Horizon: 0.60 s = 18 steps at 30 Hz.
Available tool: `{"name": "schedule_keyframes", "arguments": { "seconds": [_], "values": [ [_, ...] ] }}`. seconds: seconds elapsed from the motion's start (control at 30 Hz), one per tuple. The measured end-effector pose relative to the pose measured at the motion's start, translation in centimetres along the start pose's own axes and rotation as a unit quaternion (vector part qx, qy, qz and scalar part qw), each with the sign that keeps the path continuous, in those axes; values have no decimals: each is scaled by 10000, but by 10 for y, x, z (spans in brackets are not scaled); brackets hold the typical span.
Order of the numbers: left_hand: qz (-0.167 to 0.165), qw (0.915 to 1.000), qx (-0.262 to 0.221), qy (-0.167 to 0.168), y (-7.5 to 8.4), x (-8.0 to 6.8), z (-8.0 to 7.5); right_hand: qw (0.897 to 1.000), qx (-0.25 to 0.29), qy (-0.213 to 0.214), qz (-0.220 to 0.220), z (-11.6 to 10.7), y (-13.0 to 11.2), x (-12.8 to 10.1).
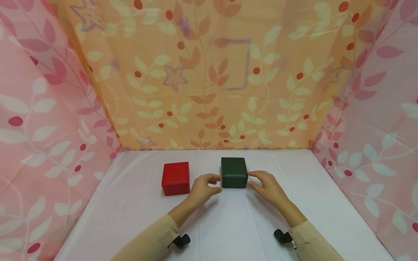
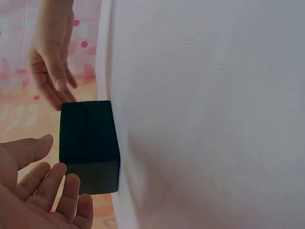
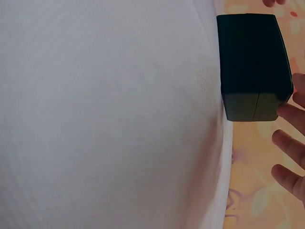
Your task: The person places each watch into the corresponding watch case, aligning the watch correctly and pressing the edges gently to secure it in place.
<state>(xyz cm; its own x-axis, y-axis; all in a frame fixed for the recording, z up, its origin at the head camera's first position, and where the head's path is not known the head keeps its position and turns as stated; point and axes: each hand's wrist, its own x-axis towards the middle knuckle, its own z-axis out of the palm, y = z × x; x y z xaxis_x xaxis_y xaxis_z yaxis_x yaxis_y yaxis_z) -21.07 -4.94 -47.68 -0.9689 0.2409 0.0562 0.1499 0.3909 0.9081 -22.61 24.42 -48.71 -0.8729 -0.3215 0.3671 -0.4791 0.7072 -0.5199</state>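
Observation:
A dark green box (image 1: 234,168) with a closed lid sits on the white-covered table, between the two hands. At its left side, my left hand (image 1: 201,187) has its thumb and fingers spread, with the fingertips close to the box's side. My right hand (image 1: 269,185) is on the opposite side, fingertips right at the box's right edge, thumb apart below. In the left wrist view the relaxed left fingers (image 2: 69,195) overlap the near corner of the box. The right wrist view has spread right fingers (image 3: 289,145) beside the box, nothing gripped.
A red box (image 1: 176,178) of similar size stands left of the green one, just beyond the left hand. White cloth (image 1: 225,228) covers the table. Patterned curtains rise at the back (image 1: 202,119) and along both sides. Small black cameras (image 1: 181,240) are worn at both wrists.

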Motion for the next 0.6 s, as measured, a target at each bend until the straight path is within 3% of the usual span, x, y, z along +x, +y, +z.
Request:
{"name": "schedule_keyframes", "arguments": {
  "seconds": [0.33,0.6],
  "values": [
    [305,9978,582,63,8,-16,-18,9954,-693,139,-647,-2,-1,-2],
    [215,9959,863,146,13,-27,-40,9913,-956,73,-903,-10,-4,-6]
  ]
}}
